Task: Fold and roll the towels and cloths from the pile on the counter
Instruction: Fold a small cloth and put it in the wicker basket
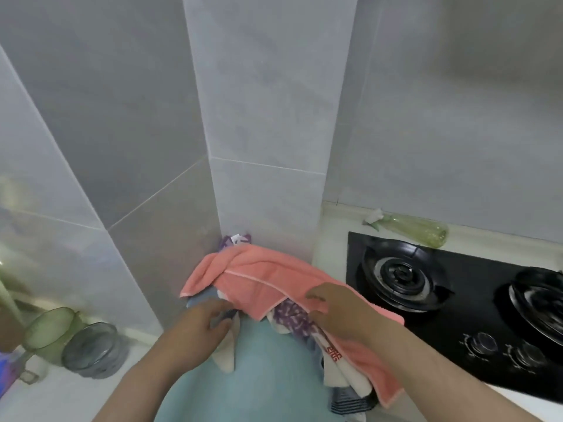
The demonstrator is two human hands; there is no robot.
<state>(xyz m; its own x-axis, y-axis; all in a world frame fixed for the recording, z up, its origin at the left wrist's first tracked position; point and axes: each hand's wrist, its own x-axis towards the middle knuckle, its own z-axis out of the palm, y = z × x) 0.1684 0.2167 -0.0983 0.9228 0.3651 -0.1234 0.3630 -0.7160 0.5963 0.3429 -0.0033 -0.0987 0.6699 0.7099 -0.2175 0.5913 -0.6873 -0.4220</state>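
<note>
Okay: far left, green cup [51, 332] and grey cup [91, 350] tipped over on counter [61, 397], contents blurred. Left hand [198, 325] pinching blue-grey cloth [199, 300] at pile edge, beside teal towel [259, 376]. Right hand [333, 310] fingers curled, gripping pink towel [259, 283] atop pile in wall corner. Red print on white cloth [333, 357], unreadable. Stove [475, 303], green bottle [422, 229] lying flat.

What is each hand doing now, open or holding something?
Left hand: fingers curled, pinching the grey-blue cloth.
Right hand: grips the pink towel.
</note>
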